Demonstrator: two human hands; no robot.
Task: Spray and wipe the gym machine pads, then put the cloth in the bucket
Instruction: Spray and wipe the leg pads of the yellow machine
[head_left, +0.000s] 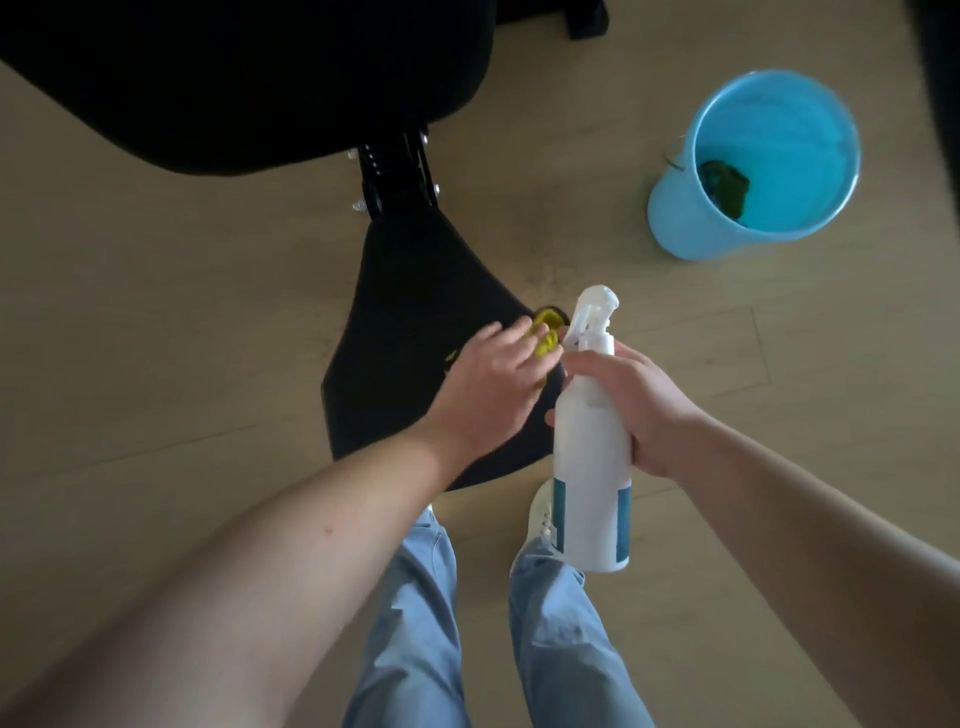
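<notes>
From the head view. Wiping the small pad (410, 312) now, by the look of it. Pressing the yellow cloth (183, 340) onto the right edge of that pad with the left hand (488, 384), fingers flat and mostly straight on top. Gripping the spray bottle (592, 457) round its middle with the right hand (639, 410), just right of the cloth.

To do it well: press flat and firm. Rub in long strokes from the far end of the pad to the near end. Go over the edges too. Lift the bottle aside to avoid a bump. Then check the big pad (234, 78), far and left, and wipe it if not done yet. Last, drop the cloth into the bucket (675, 228), far right on the floor (156, 312), well apart from both hands.

Counting: two black pads, one yellow cloth, one spray bottle, one blue bucket with one dark lump (724, 187) inside, maybe a rag, two hands, one white shoe (540, 512).
</notes>
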